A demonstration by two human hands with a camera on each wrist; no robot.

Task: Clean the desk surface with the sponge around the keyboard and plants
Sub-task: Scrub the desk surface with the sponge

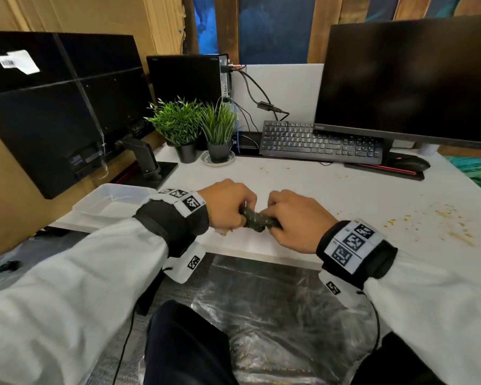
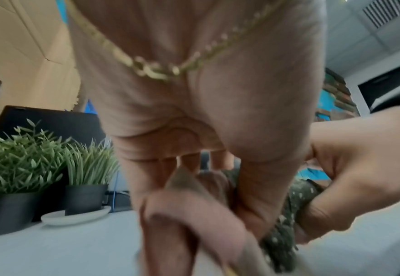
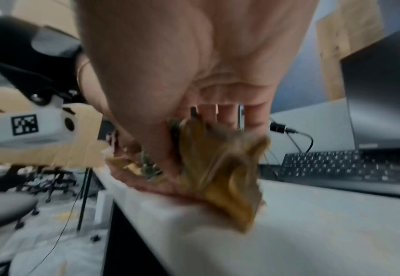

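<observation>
Head view: I am wringing the sponge [image 1: 257,221], left hand [image 1: 228,207] and right hand [image 1: 297,220] both clenched around it; next, wiping crumbs [image 1: 444,218] off the surface [image 1: 345,195].

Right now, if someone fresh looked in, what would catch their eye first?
Both hands at the desk's near edge: the left hand and right hand grip one dark speckled sponge between them. Next, yellowish crumbs scattered over the white desk to the right, and two potted plants by the keyboard.
</observation>
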